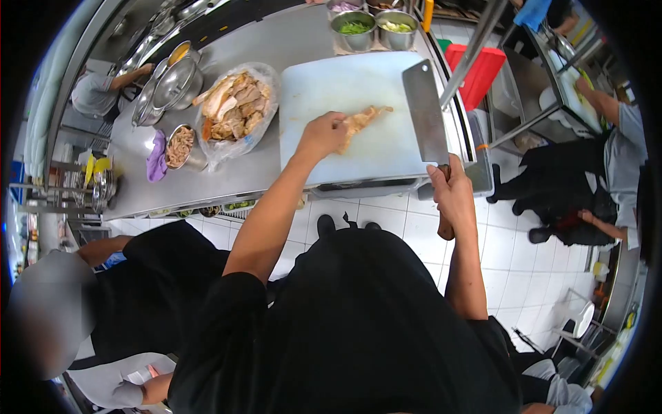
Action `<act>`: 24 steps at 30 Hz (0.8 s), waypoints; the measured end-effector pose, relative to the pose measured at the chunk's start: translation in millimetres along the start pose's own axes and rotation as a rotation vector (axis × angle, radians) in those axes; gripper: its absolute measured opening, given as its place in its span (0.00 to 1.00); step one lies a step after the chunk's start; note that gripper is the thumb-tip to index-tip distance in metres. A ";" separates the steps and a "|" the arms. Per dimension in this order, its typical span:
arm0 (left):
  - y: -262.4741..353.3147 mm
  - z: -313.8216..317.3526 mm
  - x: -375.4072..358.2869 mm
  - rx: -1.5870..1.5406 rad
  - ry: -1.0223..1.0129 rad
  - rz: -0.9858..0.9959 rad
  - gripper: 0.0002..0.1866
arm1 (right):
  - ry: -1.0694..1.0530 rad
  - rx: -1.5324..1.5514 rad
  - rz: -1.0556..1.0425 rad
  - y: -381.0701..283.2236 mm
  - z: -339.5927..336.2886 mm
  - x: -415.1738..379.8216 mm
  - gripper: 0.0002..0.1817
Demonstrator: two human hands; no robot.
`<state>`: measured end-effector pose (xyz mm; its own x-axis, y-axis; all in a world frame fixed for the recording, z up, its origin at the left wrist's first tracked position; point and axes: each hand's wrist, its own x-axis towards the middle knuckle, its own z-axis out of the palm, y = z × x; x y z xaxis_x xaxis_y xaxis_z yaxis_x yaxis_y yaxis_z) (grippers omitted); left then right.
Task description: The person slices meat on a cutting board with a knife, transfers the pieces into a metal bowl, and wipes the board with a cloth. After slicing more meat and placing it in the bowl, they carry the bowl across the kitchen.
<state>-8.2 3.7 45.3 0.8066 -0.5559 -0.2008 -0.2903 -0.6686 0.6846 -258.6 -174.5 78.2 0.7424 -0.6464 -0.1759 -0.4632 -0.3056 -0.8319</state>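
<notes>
On the white cutting board (303, 86) lies a piece of cooked chicken (358, 126), golden-skinned, with a thin end pointing right. My left hand (324, 135) holds its near left end, fingers curled on it. A broad cleaver (424, 110) is gripped by its wooden handle in my right hand (453, 196). The blade extends forward over the right side of the board, apart from the chicken. Left of the board, a clear plastic bag (265, 76) lies open around a heap of cooked chicken pieces (238, 103).
Steel tubs of chopped greens (354, 27) and pale green slices (396, 26) stand behind the board. A steel cup of shredded meat (181, 146), a purple cloth (156, 157) and steel bowls (176, 83) sit at left. A co-worker (138, 290) is close on my left; others work at right.
</notes>
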 end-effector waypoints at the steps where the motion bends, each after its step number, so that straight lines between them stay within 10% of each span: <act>1: -2.2 0.4 -5.5 0.002 0.025 -0.009 0.23 | -0.041 0.007 -0.012 -8.3 -3.8 -7.6 0.19; 13: -50.4 -38.9 -19.4 0.062 0.278 -0.131 0.20 | -0.244 -0.223 -0.186 -5.5 -2.3 1.4 0.17; 16: -40.0 -22.5 -19.5 0.670 0.700 0.346 0.21 | -0.177 -0.197 -0.215 -18.2 -13.6 -3.4 0.18; 24: 33.9 30.6 26.7 0.428 -0.031 0.373 0.23 | -0.074 -0.229 -0.074 25.3 -27.7 -6.7 0.20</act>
<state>-12.2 -48.8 41.7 0.5958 -0.8028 -0.0243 -0.7408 -0.5610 0.3694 -288.7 -197.3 72.9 0.8079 -0.5661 -0.1638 -0.4974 -0.5060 -0.7047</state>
